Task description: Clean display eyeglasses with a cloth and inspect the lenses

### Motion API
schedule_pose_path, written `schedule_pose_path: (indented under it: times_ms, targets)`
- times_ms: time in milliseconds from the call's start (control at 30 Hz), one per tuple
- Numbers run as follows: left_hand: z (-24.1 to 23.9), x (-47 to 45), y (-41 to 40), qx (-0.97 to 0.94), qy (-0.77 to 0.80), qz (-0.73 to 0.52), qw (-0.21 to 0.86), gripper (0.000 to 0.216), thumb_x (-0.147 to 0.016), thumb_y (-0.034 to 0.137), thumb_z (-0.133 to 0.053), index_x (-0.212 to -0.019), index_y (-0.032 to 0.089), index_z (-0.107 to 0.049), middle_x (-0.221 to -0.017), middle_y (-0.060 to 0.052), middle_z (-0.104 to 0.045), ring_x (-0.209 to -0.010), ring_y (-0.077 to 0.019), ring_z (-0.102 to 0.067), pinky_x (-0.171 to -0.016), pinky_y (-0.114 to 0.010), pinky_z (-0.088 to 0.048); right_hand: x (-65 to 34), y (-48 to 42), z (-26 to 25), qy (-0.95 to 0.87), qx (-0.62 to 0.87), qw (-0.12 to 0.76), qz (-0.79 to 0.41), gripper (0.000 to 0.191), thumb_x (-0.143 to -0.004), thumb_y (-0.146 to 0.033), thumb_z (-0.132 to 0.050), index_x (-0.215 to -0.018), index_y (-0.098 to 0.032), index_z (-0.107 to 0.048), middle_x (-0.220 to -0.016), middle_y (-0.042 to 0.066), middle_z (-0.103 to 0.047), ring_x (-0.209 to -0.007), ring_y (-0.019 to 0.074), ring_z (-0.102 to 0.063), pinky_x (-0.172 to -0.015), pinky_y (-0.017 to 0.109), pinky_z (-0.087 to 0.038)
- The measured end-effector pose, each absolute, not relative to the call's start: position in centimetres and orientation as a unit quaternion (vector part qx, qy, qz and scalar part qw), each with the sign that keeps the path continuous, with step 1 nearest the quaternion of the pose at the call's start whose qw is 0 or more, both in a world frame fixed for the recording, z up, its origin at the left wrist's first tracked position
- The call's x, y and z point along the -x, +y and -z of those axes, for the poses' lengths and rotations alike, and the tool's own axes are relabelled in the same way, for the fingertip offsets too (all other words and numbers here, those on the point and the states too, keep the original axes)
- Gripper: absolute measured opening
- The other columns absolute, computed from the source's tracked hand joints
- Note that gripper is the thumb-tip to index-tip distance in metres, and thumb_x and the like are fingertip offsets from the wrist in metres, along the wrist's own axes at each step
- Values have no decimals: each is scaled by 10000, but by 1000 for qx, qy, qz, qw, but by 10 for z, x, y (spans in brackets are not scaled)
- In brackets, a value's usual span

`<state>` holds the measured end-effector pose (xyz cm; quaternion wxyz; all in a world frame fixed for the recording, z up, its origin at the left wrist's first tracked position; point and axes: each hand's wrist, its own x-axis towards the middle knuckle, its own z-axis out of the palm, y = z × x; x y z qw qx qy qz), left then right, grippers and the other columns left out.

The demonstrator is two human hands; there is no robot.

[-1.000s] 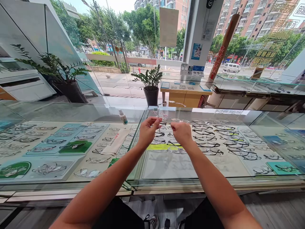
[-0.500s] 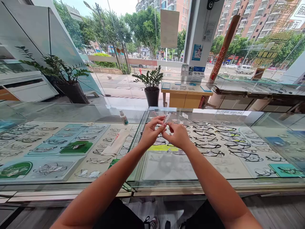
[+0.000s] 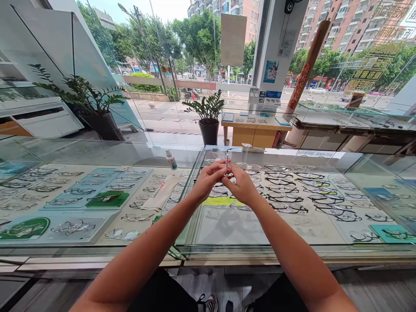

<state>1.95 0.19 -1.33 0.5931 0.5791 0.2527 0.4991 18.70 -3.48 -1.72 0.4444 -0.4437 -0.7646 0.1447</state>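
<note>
Above the glass display case, a pair of eyeglasses (image 3: 227, 158) is held up between my two hands. Its front is turned nearly edge-on, and a thin temple runs off to the right with a small pale tag on it. My left hand (image 3: 210, 178) pinches the frame from the left, fingers bent. From the other side my right hand (image 3: 241, 183) grips it, thumb and fingers closed close to the left fingertips. The fingers cover the lower part of the eyeglasses. Rows of display eyeglasses (image 3: 286, 190) lie under the glass below.
A small spray bottle (image 3: 171, 160) stands on the left counter, near a pale printed cloth (image 3: 160, 192). The glass display case (image 3: 292, 248) spans the front. Behind it are a potted plant (image 3: 208, 130) and a wooden cabinet (image 3: 256, 137).
The eyeglasses have turned in my fingers, from a slanted lens to nearly edge-on, and the tag has shifted up and left. Both hands stay closed on them.
</note>
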Motion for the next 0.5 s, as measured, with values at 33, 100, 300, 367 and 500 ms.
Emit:
schedule_pose_path:
  times_ms: [33,100,300,367,500]
  targets:
    - [13,-19,4,-582,259,-503,585,425,-782,600,-954,-849,197,-838,-1526,-159,-715,-1257,-367,-749,-1007,-503,-670,-187,-35,17,-760,449,446,-150,232,-1094,-436,-567,-1086,-223,-658,-1127,108,-753,-1041,270,-683,-944,416,-541]
    - [14,-17,10,-594,268,-517,555,400,-804,593,-921,-895,210,-846,-1492,-154,-741,-1219,-351,-764,-1041,-501,-642,-187,-36,16,-747,462,452,-155,308,-1117,-504,-531,-1060,-227,-654,-1087,98,-745,-983,253,-680,-906,400,-535]
    - [15,9,44,-622,380,-629,272,273,-937,408,-755,-1136,222,-769,-1462,-150,-729,-1454,-359,-633,-1287,-555,-446,-190,-36,18,-714,482,478,-171,451,-1148,-606,-412,-1008,-245,-644,-1242,126,-793,-1051,268,-717,-910,407,-520]
    - [17,24,59,-582,458,-661,124,397,-931,275,-747,-1316,207,-683,-1553,-177,-643,-1554,-347,-533,-1353,-544,-355,-191,-36,19,-704,492,483,-173,485,-1153,-610,-370,-939,-250,-616,-1264,132,-801,-1059,282,-724,-904,420,-510]
    - [27,56,91,-484,580,-655,23,823,-874,159,-794,-1595,225,-403,-1787,-226,-349,-1708,-355,-305,-1389,-566,-292,-193,-36,21,-686,498,497,-188,475,-1148,-589,-366,-985,-242,-646,-1292,145,-796,-1016,288,-727,-926,450,-519]
